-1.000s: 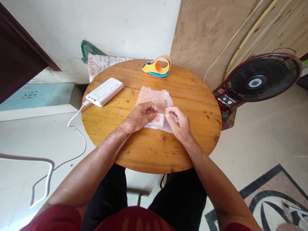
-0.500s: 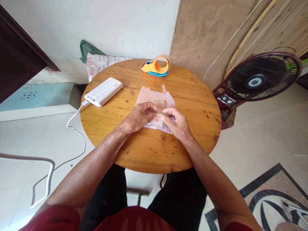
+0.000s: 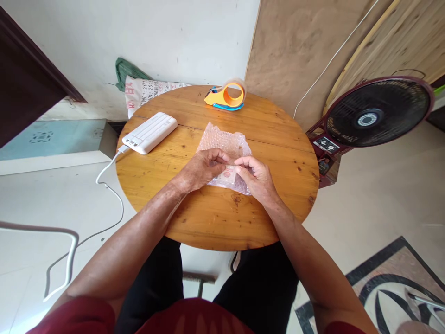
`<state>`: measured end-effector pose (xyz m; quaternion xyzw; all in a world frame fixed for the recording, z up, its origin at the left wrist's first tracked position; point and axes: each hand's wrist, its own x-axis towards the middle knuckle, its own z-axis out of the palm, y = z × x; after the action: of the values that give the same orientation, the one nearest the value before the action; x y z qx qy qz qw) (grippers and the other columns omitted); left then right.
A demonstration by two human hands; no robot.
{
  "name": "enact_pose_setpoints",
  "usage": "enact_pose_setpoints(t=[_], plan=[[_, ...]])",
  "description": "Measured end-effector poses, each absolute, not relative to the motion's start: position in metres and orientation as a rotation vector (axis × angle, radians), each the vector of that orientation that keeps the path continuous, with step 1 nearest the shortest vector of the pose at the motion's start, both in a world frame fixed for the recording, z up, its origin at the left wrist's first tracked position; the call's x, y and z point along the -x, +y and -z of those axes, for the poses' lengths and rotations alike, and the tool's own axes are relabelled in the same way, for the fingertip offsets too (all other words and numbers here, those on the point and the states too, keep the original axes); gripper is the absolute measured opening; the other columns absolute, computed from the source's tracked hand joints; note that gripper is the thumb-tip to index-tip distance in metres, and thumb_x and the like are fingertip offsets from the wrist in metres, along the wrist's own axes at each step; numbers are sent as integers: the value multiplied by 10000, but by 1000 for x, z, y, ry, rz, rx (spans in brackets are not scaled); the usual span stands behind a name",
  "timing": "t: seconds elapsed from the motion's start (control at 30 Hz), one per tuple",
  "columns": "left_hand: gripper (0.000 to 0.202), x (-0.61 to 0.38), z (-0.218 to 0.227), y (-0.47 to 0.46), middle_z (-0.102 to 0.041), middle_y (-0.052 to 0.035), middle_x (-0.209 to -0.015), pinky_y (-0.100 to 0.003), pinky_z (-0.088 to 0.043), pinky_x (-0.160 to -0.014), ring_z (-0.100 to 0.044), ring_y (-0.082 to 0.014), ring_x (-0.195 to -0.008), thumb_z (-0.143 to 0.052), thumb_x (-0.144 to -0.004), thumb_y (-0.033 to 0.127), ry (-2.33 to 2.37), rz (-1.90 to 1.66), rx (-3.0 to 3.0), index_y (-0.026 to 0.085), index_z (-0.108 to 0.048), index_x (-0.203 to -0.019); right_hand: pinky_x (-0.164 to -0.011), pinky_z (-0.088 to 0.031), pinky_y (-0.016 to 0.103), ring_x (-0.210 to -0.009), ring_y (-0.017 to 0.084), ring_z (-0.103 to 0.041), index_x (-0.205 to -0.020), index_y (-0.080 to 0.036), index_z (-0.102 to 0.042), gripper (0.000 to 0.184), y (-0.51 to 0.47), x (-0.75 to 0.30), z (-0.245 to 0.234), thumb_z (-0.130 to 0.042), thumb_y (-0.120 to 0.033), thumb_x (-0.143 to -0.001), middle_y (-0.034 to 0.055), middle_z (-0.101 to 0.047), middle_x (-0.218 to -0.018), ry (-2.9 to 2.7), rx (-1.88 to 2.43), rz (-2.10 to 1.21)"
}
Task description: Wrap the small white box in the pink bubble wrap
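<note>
My left hand (image 3: 205,168) and right hand (image 3: 259,180) pinch the clear bubble-wrap sheet (image 3: 222,141); if my grip loosens, the fold may spring open.

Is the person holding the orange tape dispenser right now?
No, the tape dispenser sits at the far edge of the table, while the left hand and right hand both pinch the bubble wrap.

The round wooden table (image 3: 278,153) is passable right of the clear bubble-wrap sheet (image 3: 222,141) and nearer than it; a white ribbed power bank (image 3: 150,132) blocks its left, an orange tape dispenser (image 3: 225,96) its far side
</note>
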<state>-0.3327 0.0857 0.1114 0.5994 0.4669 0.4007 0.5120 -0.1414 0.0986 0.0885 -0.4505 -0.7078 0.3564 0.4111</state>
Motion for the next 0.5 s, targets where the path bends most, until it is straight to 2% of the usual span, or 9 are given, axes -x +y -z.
enact_pose_setpoints(t=[0.3,0.5], plan=[[211,333,-109,87,-688,-30,-864,-219,-413,-590,-561,-99,-673,-702,-735,255,1143,-969,-1455,151,-649,-911,-709,-505,293,-727,150,-626,-895,-205,-685,137,100,141,-88,-612,-291,-817,3,-691,-801,-1817,1159,-768],[209,333,-113,85,-699,-36,-871,-229,-432,-616,-585,-112,-698,-696,-746,258,1145,-953,-1456,148,-659,-919,-787,-532,321,-789,162,-646,-946,-227,-672,134,99,141,-83,-605,-267,-838,11,-707,-889,-1845,1111,-688]])
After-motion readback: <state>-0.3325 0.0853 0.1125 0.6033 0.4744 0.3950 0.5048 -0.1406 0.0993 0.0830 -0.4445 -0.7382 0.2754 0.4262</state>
